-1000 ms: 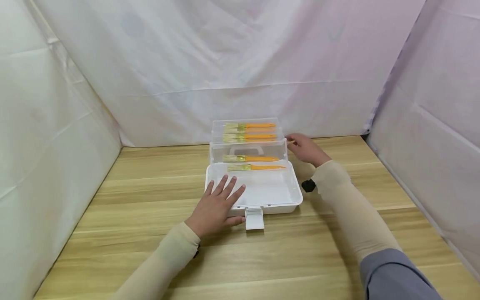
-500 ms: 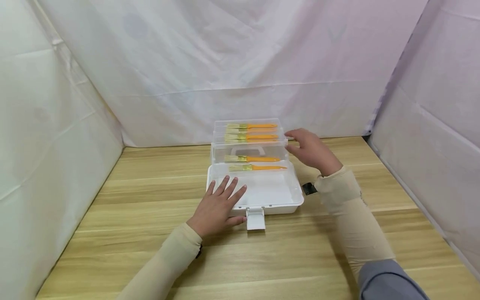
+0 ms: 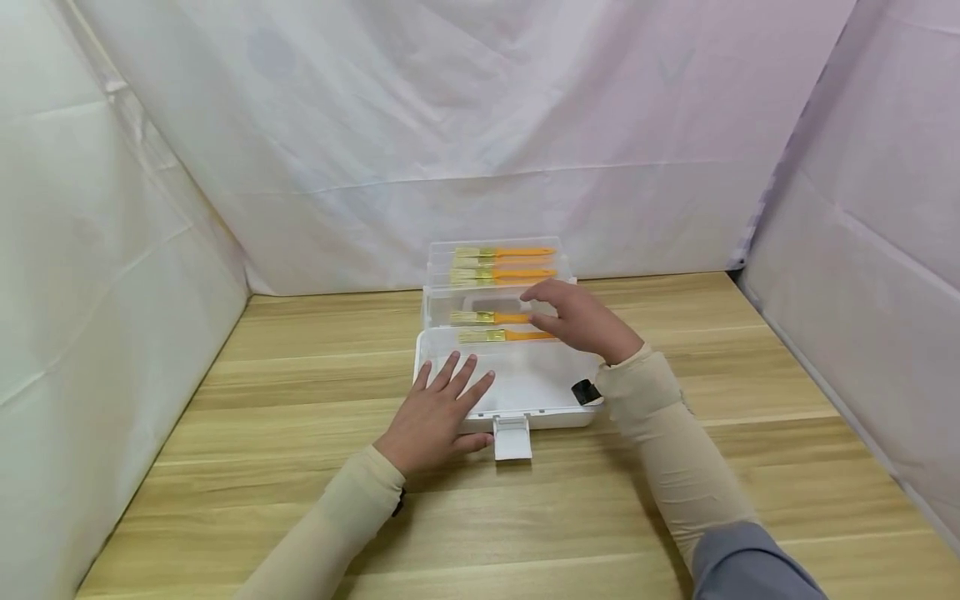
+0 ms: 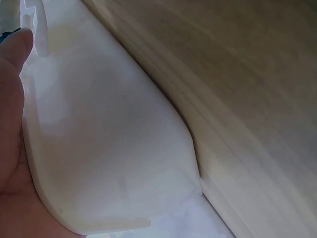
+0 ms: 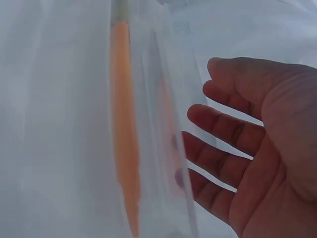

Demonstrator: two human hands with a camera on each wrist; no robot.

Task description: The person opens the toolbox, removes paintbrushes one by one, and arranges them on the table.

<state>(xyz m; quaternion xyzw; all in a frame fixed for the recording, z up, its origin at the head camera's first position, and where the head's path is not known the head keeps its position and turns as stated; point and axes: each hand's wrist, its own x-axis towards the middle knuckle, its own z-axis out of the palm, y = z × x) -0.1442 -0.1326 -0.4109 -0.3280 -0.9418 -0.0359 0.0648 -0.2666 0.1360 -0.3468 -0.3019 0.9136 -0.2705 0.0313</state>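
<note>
A white plastic box (image 3: 517, 375) stands on the table with its front latch (image 3: 512, 439) hanging down. My left hand (image 3: 435, 417) rests spread on its front left corner, thumb along the front wall. In the left wrist view the hand lies against the box's rim. Over the box's right side, my right hand (image 3: 588, 321) holds nothing, with fingers loosely bent. One brush (image 3: 491, 336) with an orange handle lies at the box's back. In the right wrist view, the fingertips (image 5: 197, 114) are close to a clear wall; I cannot tell whether they touch it.
Behind the box's base stands a clear lid or tray section (image 3: 442, 304) with a brush showing through. Several more orange-handled brushes (image 3: 517, 273) lie farther back in a clear tray. White cloth (image 3: 480, 108) hangs behind the wooden table (image 3: 315, 358).
My right hand has come away from the clear tray's right end and moved left and toward me, over the box. My left hand has stayed in place.
</note>
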